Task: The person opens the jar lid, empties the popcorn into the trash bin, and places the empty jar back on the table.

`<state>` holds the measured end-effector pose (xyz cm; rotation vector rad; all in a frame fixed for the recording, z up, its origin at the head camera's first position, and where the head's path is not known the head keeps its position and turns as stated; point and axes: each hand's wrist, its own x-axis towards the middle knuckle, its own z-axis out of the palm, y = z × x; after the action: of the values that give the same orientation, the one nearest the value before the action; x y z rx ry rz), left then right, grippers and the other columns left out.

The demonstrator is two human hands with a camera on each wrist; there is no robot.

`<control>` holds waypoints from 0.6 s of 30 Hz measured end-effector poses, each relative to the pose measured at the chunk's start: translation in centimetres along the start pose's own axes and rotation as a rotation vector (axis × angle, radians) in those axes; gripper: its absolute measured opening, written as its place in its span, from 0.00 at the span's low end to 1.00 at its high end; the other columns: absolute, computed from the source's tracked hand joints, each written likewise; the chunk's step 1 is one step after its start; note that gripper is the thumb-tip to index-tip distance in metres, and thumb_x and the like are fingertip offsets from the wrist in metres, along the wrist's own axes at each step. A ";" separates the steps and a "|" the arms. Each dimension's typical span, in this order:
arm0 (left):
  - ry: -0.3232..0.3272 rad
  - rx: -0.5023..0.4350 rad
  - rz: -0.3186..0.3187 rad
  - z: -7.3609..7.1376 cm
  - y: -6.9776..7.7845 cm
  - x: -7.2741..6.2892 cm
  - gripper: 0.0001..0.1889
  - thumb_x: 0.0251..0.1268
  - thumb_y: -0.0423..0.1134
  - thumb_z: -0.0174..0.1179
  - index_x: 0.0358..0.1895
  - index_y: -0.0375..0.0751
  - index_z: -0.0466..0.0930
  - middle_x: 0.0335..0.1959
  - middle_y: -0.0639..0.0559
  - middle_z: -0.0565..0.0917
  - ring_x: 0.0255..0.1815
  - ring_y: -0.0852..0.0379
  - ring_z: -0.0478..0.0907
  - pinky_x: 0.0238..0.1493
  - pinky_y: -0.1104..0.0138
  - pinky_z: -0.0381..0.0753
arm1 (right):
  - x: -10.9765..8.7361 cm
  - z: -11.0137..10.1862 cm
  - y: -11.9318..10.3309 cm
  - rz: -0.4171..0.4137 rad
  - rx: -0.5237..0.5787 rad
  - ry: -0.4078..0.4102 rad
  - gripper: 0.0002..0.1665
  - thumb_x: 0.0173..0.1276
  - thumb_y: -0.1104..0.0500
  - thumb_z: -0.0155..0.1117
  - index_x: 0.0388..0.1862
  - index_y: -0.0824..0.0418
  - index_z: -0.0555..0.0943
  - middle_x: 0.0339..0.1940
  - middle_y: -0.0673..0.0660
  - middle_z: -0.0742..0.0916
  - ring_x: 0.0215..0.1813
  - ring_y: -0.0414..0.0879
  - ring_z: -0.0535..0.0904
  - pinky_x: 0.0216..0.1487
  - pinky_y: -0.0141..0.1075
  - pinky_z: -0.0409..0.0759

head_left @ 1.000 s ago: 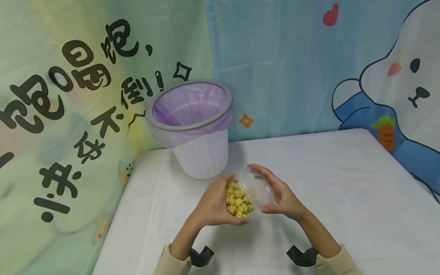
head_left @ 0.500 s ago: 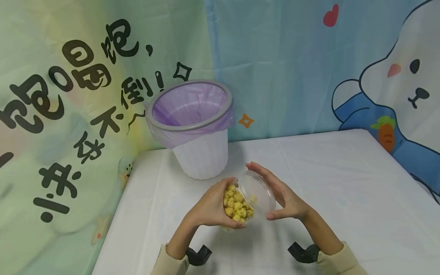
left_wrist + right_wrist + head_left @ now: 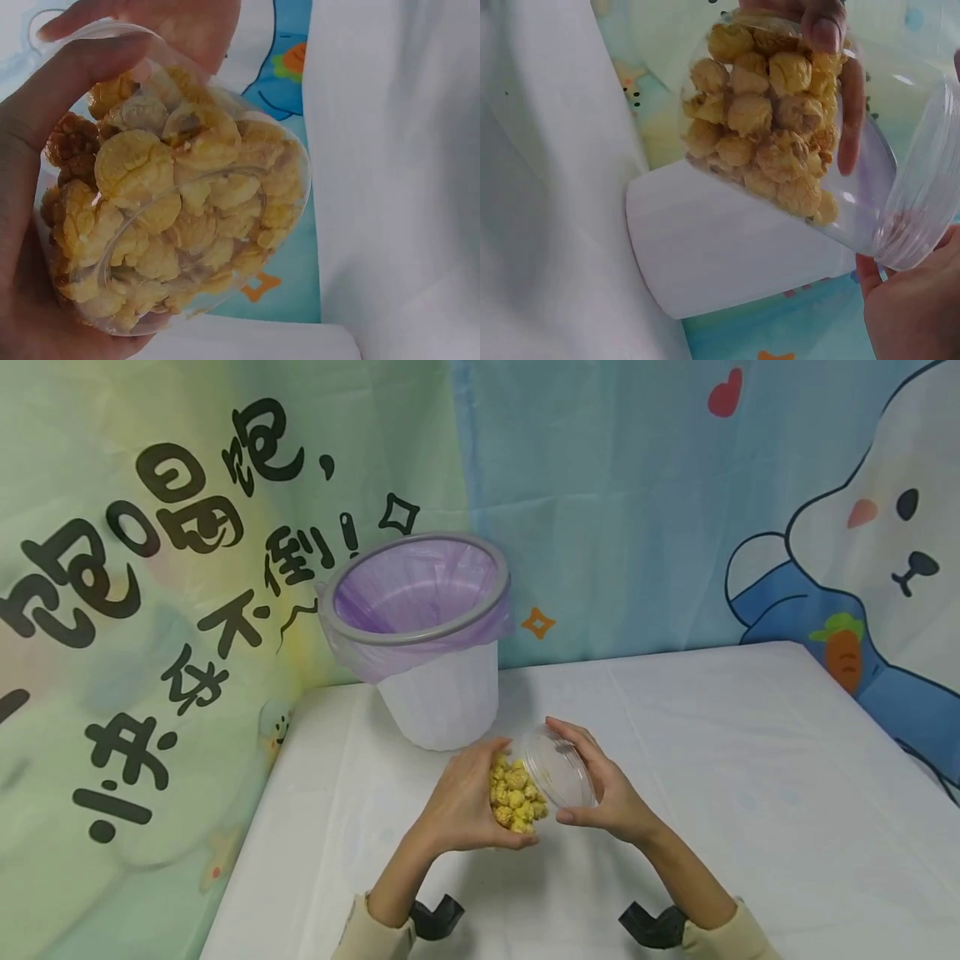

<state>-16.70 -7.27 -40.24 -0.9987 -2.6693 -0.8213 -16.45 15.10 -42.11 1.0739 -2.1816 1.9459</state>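
Note:
A clear plastic jar holding yellow popcorn (image 3: 516,795) tilts above the white table, with its lid end up and to the right. My left hand (image 3: 465,806) grips the jar round its body, and in the left wrist view its fingers (image 3: 82,64) wrap over the plastic. My right hand (image 3: 611,797) holds the clear lid (image 3: 558,768) between thumb and fingers. Ridges on the lid (image 3: 919,176) show in the right wrist view, where the lid sits at the jar's mouth. Part of the popcorn is hidden behind the left hand.
Behind my hands stands a white bin (image 3: 442,702) lined with a purple bag (image 3: 420,585) under a grey rim. A white cloth covers the table (image 3: 720,735). Printed curtains (image 3: 600,510) hang along the back and left.
Half a second ago the right thumb was spread farther from the lid; now it has closed in and the hand has shifted slightly left. The jar has risen a little, still in the left hand.

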 end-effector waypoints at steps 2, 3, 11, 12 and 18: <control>-0.029 -0.040 -0.010 -0.2 0.1 0.0 0.58 0.26 0.59 0.75 0.65 0.36 0.58 0.55 0.48 0.72 0.56 0.55 0.68 0.59 0.56 0.67 | 0.1 -0.2 -0.1 -0.018 0.005 -0.027 0.57 0.47 0.62 0.73 0.73 0.62 0.52 0.70 0.59 0.58 0.69 0.48 0.52 0.62 0.33 0.61; -0.046 -0.064 -0.018 -0.3 0.1 -0.1 0.58 0.26 0.59 0.75 0.65 0.36 0.57 0.56 0.48 0.72 0.56 0.55 0.68 0.59 0.56 0.66 | 0.1 -0.4 -0.1 -0.032 0.012 -0.044 0.57 0.47 0.62 0.73 0.72 0.63 0.52 0.70 0.60 0.58 0.69 0.48 0.52 0.62 0.33 0.60; -0.136 -0.190 -0.006 -0.9 -0.1 -0.1 0.56 0.28 0.54 0.76 0.66 0.36 0.57 0.55 0.49 0.73 0.54 0.56 0.70 0.56 0.60 0.70 | 0.8 -1.6 -0.8 -0.174 0.017 -0.227 0.60 0.45 0.62 0.72 0.72 0.70 0.47 0.71 0.69 0.53 0.72 0.56 0.46 0.65 0.45 0.58; -0.141 -0.196 -0.001 -0.9 -0.1 -0.1 0.56 0.28 0.54 0.76 0.66 0.37 0.57 0.55 0.50 0.73 0.54 0.57 0.70 0.55 0.61 0.71 | 0.8 -1.7 -0.9 -0.167 0.007 -0.247 0.61 0.44 0.63 0.72 0.72 0.69 0.46 0.71 0.68 0.53 0.72 0.56 0.46 0.64 0.49 0.58; -0.124 -0.170 0.001 -0.8 -0.3 -0.2 0.56 0.27 0.55 0.76 0.66 0.37 0.57 0.56 0.50 0.73 0.54 0.57 0.70 0.57 0.60 0.69 | 0.8 -2.2 -1.0 -0.111 0.002 -0.300 0.66 0.46 0.58 0.74 0.74 0.63 0.40 0.73 0.66 0.47 0.73 0.56 0.39 0.67 0.41 0.52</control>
<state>-16.79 -8.01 -39.78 -1.1242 -2.7375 -1.0333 -17.48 16.73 -40.43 1.5399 -2.1981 1.8428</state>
